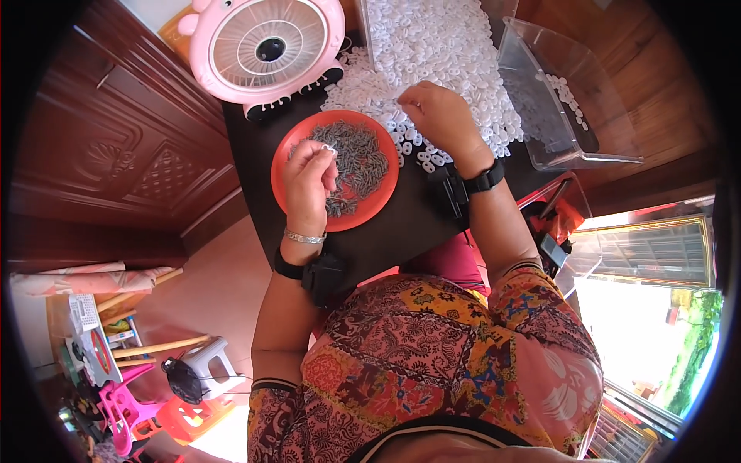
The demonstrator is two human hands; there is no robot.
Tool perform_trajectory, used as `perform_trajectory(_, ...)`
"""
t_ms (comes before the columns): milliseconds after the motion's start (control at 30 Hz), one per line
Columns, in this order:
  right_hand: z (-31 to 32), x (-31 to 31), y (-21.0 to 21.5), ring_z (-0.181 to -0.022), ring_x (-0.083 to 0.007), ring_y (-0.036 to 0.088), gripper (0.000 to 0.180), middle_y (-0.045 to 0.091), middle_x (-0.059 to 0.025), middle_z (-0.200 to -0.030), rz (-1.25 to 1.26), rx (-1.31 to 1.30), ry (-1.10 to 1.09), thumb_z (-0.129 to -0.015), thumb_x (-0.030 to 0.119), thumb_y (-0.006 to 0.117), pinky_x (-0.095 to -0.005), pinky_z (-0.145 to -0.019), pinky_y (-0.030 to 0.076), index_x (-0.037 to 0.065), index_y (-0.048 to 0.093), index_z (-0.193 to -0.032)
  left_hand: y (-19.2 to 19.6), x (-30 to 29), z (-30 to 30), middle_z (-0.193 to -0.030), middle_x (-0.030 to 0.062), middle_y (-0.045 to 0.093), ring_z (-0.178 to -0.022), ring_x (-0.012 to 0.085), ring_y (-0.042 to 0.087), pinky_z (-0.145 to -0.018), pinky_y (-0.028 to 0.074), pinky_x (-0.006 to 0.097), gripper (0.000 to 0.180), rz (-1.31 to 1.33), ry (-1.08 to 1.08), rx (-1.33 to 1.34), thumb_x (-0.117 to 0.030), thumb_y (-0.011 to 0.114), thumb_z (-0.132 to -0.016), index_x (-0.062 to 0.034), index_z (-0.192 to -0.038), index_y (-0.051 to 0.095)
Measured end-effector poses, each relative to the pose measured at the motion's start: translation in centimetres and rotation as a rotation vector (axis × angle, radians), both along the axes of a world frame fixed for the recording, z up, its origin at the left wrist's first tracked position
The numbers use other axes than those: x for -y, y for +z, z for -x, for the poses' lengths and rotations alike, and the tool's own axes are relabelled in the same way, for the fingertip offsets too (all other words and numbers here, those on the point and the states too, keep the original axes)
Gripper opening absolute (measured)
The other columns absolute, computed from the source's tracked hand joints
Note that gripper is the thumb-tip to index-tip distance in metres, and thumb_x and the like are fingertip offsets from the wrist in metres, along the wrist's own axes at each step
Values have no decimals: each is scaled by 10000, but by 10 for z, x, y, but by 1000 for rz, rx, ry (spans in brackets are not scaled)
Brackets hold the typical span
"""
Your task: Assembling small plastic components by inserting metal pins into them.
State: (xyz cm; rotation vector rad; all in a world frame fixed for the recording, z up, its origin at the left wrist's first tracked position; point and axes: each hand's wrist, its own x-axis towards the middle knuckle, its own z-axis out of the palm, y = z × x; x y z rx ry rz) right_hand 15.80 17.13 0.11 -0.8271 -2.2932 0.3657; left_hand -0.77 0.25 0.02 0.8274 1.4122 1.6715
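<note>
I have the left hand [307,171] near the middle of the frame, over the red plate [380,202], thumb and fingers pinching a small white piece [329,149] at their tips. Under it, the plate carries a loose layer of small grey pieces [369,158], with red showing through in places.

Up and to the right, I see the right hand [448,117] bent over the near edge of the heap of white pieces [436,46], which fills the upper middle of the frame. Its fingers curl in toward the thumb, but I cannot tell whether they grip anything. A few flat white ovals with holes lie just below that hand on the dark table [409,212].

At upper left I make out a pink fan [309,58]; at upper right, a clear bin [540,116] with some white pieces inside.
</note>
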Motion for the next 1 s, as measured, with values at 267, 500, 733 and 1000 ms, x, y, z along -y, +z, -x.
perform_trajectory(267, 6, -5, -13, -833, -302, 611, 99, 603, -98, -881, -155, 371, -167, -777, 136, 571, -422, -700, 496, 99, 644, -833, 7, 4, -2, -632, -16, 518, -499, 35, 427, -417, 300, 180, 100, -41, -41, 71, -137, 544, -866, -69, -793, 547)
perform_trajectory(500, 9, -6, -14, -788, -323, 616, 68, 627, -118, -812, -115, 324, -176, -781, 104, 542, -441, -680, 494, 68, 600, -782, 8, 4, -4, -631, -16, 519, -493, 33, 425, -416, 294, 178, 102, -41, -49, 85, -135, 542, -868, -68, -792, 547)
perform_trajectory(733, 12, -3, -5, -725, -172, 619, 144, 654, -73, -817, 439, -170, 132, -811, 119, 630, -295, -659, 488, 51, 627, -937, 6, 5, -4, -642, -4, 537, -496, 49, 446, -430, 311, 184, 112, -45, -31, 147, -144, 528, -874, -62, -804, 559)
perform_trajectory(1000, 33, 31, 1, -691, -83, 576, 140, 629, -23, -815, 1212, -465, 515, -826, 82, 663, -211, -668, 476, 23, 612, -942, 0, 1, -1, -745, 64, 613, -564, 103, 538, -495, 403, 212, 135, -153, -55, 260, -155, 496, -887, -36, -871, 559)
